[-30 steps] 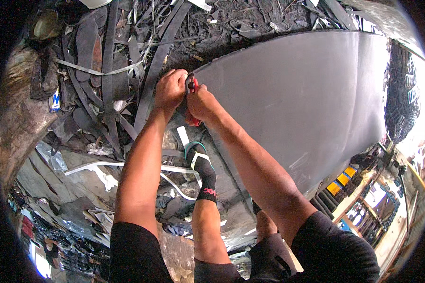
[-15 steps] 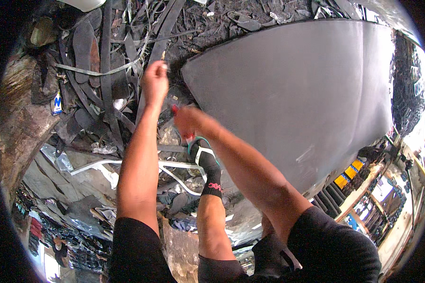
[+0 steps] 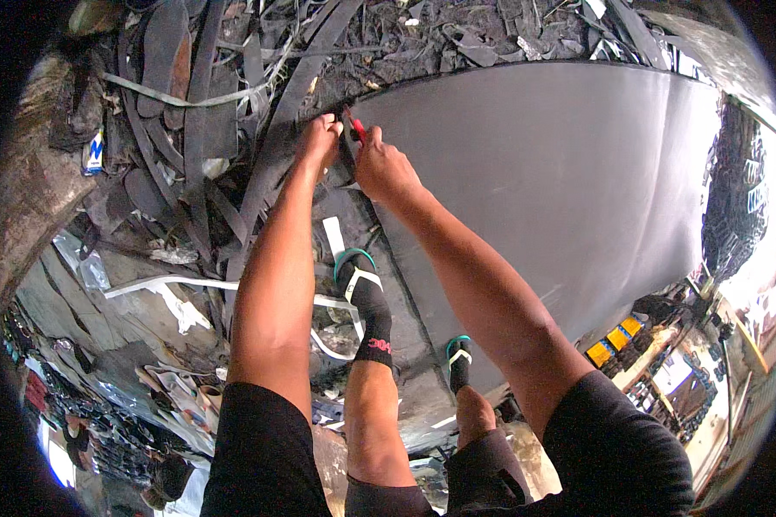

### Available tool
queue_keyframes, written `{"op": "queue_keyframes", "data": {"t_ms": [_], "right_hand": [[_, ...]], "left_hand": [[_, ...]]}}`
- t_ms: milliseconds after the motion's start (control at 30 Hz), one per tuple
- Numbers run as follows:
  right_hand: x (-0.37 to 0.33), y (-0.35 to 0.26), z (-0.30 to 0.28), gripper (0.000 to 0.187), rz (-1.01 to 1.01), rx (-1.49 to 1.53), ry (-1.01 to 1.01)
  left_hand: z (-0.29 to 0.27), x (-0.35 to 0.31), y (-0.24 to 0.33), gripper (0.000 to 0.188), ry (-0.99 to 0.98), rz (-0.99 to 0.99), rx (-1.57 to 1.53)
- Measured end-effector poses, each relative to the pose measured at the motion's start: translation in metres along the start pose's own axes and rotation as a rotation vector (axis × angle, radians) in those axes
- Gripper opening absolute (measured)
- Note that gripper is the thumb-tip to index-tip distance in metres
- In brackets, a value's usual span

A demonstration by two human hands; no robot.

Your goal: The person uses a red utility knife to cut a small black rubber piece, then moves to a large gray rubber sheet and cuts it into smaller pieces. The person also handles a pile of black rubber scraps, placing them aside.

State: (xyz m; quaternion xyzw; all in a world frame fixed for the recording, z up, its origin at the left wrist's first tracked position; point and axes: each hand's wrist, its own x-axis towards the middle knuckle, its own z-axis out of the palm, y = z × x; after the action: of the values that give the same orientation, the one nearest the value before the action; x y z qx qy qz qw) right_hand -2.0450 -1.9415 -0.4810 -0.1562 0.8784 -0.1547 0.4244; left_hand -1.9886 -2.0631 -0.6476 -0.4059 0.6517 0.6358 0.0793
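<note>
A large grey sheet [image 3: 543, 189] spreads across the middle and right, its left corner at my hands. My right hand [image 3: 386, 171] is closed around a small red-handled knife [image 3: 358, 129], its tip at that corner. Close beside it, my left hand [image 3: 320, 140] has its fingers bent together at the sheet's edge. What they pinch, if anything, is hidden. A dark line runs from my hands down along the sheet's left side. My sandalled foot [image 3: 359, 280] in a black sock stands left of that line, and the other foot [image 3: 459, 360] shows lower, to the right.
Dark strips and sole-shaped offcuts [image 3: 164, 60] lie heaped at the upper left, with more scraps along the sheet's far edge. A white strip [image 3: 177, 283] curls near my left forearm. Yellow items [image 3: 614, 342] sit by shelving at the lower right. A rock-like mass [image 3: 39, 181] borders the left.
My right hand has moved up with the red-handled knife to the sheet's corner. My left hand has come right and slightly down, beside it. My other foot has come into view.
</note>
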Motion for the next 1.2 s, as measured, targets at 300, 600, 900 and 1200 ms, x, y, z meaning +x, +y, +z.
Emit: {"op": "queue_keyframes", "data": {"t_ms": [300,600,900,1200], "right_hand": [[0.003,0.001,0.003,0.026,0.046,-0.096,-0.007],[-0.01,-0.014,0.007,0.025,0.052,-0.095,0.017],[-0.016,0.003,0.018,0.026,0.077,-0.093,-0.027],[-0.02,0.024,0.044,0.023,-0.007,-0.124,0.013]], "left_hand": [[-0.004,-0.02,0.04,0.024,-0.073,0.047,0.177],[-0.009,-0.034,0.03,0.031,0.113,0.358,0.352],[0.014,-0.045,0.025,0.019,0.262,0.209,0.172],[0.013,-0.045,0.026,0.022,0.219,0.168,-0.108]]}}
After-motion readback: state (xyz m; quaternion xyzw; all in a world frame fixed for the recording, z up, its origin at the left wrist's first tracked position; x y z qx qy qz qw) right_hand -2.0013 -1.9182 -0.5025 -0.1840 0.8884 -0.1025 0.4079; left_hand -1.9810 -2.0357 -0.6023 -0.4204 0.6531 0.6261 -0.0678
